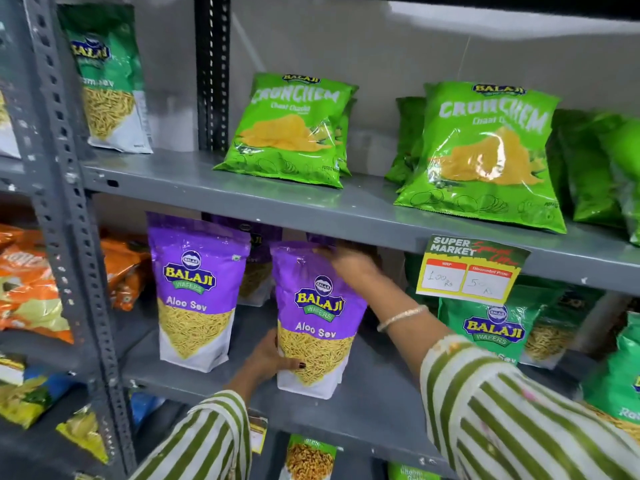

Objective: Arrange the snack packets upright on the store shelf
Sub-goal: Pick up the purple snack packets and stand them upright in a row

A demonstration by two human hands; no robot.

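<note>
A purple Aloo Sev packet [317, 320] stands upright on the middle grey shelf [374, 407]. My left hand [268, 356] grips its lower left side, thumb across the front. My right hand [349, 263] is blurred and rests on its top right corner, just under the shelf above. A second purple Aloo Sev packet [195, 292] stands upright to the left, with another purple packet [258, 268] partly hidden behind the two.
Green Crunchem bags [287, 129] [485, 157] lean on the upper shelf [242, 192]. A price tag [471, 268] hangs from its edge. Green Balaji packets [495, 327] stand to the right, orange packets [31, 282] beyond the slotted post [72, 237].
</note>
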